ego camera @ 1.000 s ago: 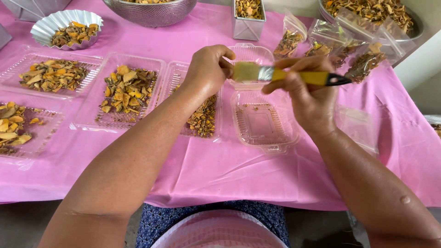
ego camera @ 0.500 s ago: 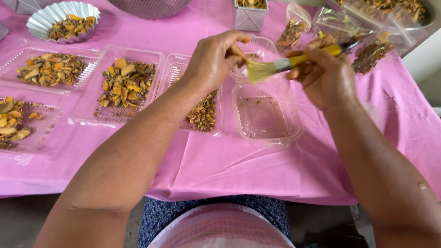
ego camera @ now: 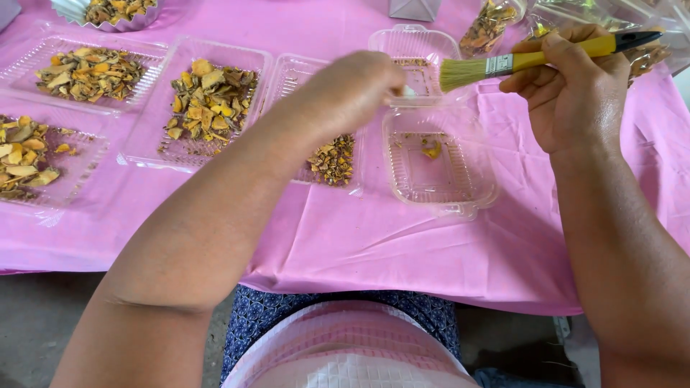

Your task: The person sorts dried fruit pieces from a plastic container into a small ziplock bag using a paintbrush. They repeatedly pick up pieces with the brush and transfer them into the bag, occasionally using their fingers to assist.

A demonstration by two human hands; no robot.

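My right hand (ego camera: 575, 93) grips a flat paintbrush (ego camera: 503, 66) by its yellow handle, bristles pointing left. My left hand (ego camera: 352, 90) is closed with a small pale piece pinched at its fingertips, right next to the bristles. Both hands hover above an open clear plastic clamshell box (ego camera: 438, 169) that has a few yellow crumbs in its base. Its hinged lid (ego camera: 413, 50) lies flat behind it.
Clear trays of dried yellow-brown slices (ego camera: 208, 97) lie across the pink tablecloth (ego camera: 359, 237) to the left. A partly hidden tray (ego camera: 330, 158) sits under my left forearm. Clear bags of slices (ego camera: 489, 25) and a fluted dish (ego camera: 108, 11) stand at the back.
The camera has tipped down and closer. My right hand has swung the brush so its bristles meet my left fingertips. A small yellow piece now lies in the clamshell base.
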